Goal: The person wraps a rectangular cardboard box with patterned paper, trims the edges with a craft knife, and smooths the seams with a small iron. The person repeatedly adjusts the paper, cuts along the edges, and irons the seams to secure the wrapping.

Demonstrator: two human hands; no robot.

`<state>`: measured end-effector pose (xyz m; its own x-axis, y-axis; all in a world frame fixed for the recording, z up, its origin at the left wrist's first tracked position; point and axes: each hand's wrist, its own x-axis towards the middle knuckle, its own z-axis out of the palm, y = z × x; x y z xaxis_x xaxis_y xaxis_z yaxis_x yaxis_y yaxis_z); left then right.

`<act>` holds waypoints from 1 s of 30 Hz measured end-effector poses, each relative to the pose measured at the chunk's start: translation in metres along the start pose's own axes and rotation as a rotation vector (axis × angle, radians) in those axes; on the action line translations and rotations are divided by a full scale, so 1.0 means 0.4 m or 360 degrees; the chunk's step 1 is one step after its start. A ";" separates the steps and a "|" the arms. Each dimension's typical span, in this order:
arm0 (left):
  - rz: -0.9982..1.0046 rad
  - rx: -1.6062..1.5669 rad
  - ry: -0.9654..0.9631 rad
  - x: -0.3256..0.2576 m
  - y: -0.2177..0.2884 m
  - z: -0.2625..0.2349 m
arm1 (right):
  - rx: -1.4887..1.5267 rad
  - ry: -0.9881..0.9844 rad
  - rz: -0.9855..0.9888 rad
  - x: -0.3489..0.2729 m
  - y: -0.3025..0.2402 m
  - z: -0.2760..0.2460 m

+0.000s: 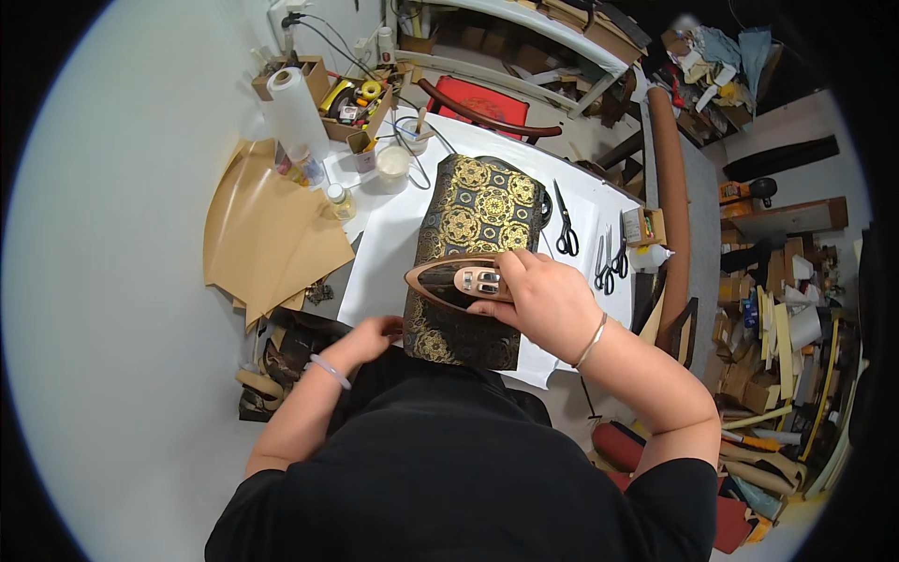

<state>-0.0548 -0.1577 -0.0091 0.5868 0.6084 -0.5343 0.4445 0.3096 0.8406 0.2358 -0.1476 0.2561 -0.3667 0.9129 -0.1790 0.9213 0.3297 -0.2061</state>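
Centre frame: R hand (548, 300) wrapped round iron (459, 281) handle, nose pointing frame-left, resting on black-and-gold brocade (478, 225). Brocade's long axis runs away toward upper frame. L hand (375, 335) pinning near-left edge, fingers flat, gripping nothing.

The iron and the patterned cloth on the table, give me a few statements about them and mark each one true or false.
1. The right hand grips the iron on the black-and-gold patterned fabric. True.
2. The left hand holds a pair of scissors. False: it rests at the fabric's near left edge; the black-handled scissors lie on the white sheet, right of the fabric.
3. The iron's tip points toward the person's left. True.
4. The fabric lies on a bare wooden tabletop. False: it lies on the white sheet.
5. Tan card sheets lie left of the white sheet. True.
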 end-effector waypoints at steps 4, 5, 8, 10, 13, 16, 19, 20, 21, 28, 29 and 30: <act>0.0126 -0.0410 0.0354 0.124 0.011 -0.198 | 0.0672 0.0265 0.0052 0.034 0.106 -0.050; 0.0176 -0.0444 0.0573 0.163 0.045 -0.238 | 0.1067 0.0382 0.0350 0.067 0.172 -0.054; 0.0427 -0.0516 0.0629 0.255 0.328 -0.250 | 0.1191 0.0588 0.0754 0.144 0.418 0.075; 0.0618 -0.0441 0.0529 0.341 0.417 -0.261 | 0.1463 0.0353 0.0969 0.189 0.499 0.187; 0.0735 -0.0192 0.0291 0.454 0.479 -0.301 | 0.1703 0.0227 0.0901 0.240 0.529 0.261; 0.0590 0.0026 0.0049 0.493 0.498 -0.330 | 0.1749 0.0217 0.0820 0.245 0.507 0.241; 0.0492 0.0196 0.0061 0.468 0.535 -0.323 | 0.1817 0.0357 0.0753 0.235 0.504 0.244; 0.0545 0.0237 0.0168 0.460 0.544 -0.317 | 0.1772 0.0389 0.0740 0.230 0.499 0.234; 0.0550 0.0192 0.0176 0.456 0.545 -0.312 | 0.1726 0.0421 0.0728 0.225 0.493 0.225; 0.0959 0.0346 0.0474 0.441 0.520 -0.295 | 0.1497 0.0659 0.0660 0.211 0.464 0.223; 0.0981 0.0380 0.0497 0.438 0.520 -0.290 | 0.1480 0.0682 0.0649 0.209 0.462 0.223; 0.1003 0.0413 0.0521 0.436 0.519 -0.287 | 0.1492 0.0687 0.0653 0.210 0.465 0.228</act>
<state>0.0621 0.0964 0.0825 0.5694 0.8119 0.1284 0.2603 -0.3263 0.9087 0.3646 -0.0316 0.1150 0.1877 0.9783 -0.0880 0.4331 -0.1629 -0.8865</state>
